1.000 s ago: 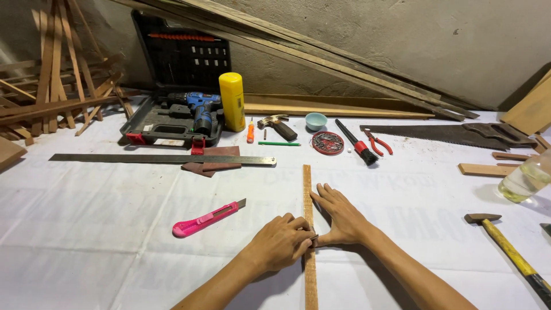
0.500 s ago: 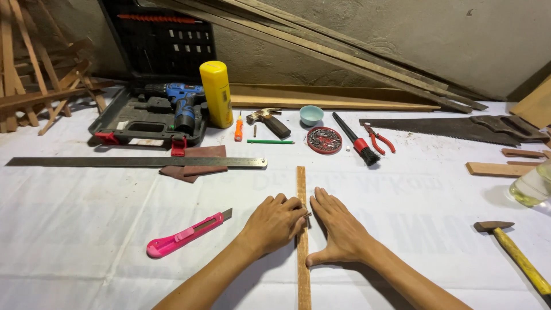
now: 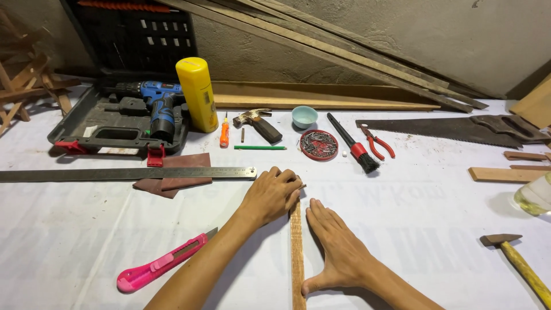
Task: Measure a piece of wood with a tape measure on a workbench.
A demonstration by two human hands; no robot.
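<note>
A white sheet (image 3: 86, 241) covered the work surface, with long planks (image 3: 344, 51) leaning on the wall behind it. A handsaw (image 3: 436, 131) lay at the far right, a steel ruler (image 3: 126, 174) ran along the left over some brown sandpaper (image 3: 172, 182), and a blue drill (image 3: 158, 109) sat in its open case (image 3: 103, 123) beside a yellow can (image 3: 197, 95).

The wooden strip (image 3: 297, 258) lay flat on the sheet, running straight away from the person. The right hand (image 3: 336, 250) lay flat with fingers together, pressed against the strip's right edge and steadying it. The left hand (image 3: 271, 196) was curled over the strip's far end, fingers closed around something small; a dark tip showed at the knuckles, but what it was could not be told. It looked like sanding or marking that had reached the far end, so most of the strip's length seemed covered. The wood showed no cut, nail or hole.

Smaller things sat untouched: a yellow-handled hammer (image 3: 519, 264) at the right, a pink utility knife (image 3: 163, 264) near the left forearm, a black brush (image 3: 353, 143), a claw hammer (image 3: 258, 123), red pliers (image 3: 377, 143), a round tin of nails (image 3: 319, 144), a small bowl (image 3: 304, 116), a green pencil (image 3: 259, 147) and an orange screwdriver (image 3: 224, 134).
</note>
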